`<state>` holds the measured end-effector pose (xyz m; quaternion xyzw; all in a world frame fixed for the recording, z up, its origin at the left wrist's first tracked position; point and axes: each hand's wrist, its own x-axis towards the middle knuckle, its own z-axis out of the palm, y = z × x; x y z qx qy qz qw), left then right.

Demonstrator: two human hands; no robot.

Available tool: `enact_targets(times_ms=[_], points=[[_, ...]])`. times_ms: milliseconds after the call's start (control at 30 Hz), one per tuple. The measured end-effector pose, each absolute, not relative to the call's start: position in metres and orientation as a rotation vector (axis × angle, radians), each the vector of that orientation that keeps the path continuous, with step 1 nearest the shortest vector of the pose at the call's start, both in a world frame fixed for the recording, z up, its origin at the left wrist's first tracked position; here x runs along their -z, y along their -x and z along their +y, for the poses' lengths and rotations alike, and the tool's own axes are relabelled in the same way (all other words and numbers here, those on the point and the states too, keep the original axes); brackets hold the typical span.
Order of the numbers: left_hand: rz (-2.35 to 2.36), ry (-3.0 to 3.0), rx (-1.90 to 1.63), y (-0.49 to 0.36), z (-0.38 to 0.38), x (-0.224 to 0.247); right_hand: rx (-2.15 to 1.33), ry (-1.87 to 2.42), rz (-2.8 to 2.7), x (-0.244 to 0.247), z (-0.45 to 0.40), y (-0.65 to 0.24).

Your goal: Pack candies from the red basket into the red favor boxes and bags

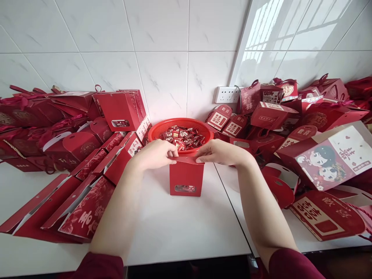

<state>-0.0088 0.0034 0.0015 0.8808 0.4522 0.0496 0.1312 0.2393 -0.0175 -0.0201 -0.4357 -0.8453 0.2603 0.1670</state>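
Observation:
A small red gift box (186, 176) stands upright on the white table, with a clear window low on its front. Something wrapped shows through that window. My left hand (155, 154) pinches the left end of the box's top flap. At the right end of the same flap, my right hand (216, 151) grips the edge between thumb and fingers. Just behind the box is a red plastic basket (154, 130) holding many wrapped candies (186, 136).
Red gift boxes (72, 147) are piled at the left, some with tops open. More boxes (273, 116) crowd the right side, including one with a cartoon couple (334, 157). A socket strip (228, 95) is on the tiled wall. A dark seam crosses the table.

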Motion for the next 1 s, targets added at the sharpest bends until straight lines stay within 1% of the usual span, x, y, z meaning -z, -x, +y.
enact_targets(times_ms=[133,267,500,633,733,833,933,1000], points=[[1.183,-2.546,-0.043,0.009,0.003,-0.001,-0.607,1.27,-2.423,0.025,-0.014,-0.234],[1.085,-2.525,-0.115,0.005,0.008,0.005,-0.423,1.184,-2.497,0.028,-0.014,-0.23],[1.032,-2.555,-0.169,0.0,0.001,0.007,-0.355,1.13,-2.573,0.028,-0.024,-0.223],[1.141,-2.639,-0.299,-0.009,-0.002,0.013,-0.329,1.222,-2.492,0.028,-0.024,-0.219],[1.195,-2.737,-0.281,-0.014,-0.006,0.01,-0.392,1.193,-2.417,0.022,-0.027,-0.223],[1.19,-2.805,-0.241,-0.012,-0.02,-0.015,-0.385,1.127,-2.294,0.01,-0.037,-0.234],[1.289,-2.873,-0.259,-0.006,-0.033,-0.062,-0.302,1.16,-2.187,-0.001,-0.048,-0.25],[1.426,-2.876,-0.185,0.002,-0.033,-0.099,-0.258,1.217,-2.148,-0.004,-0.052,-0.259]])
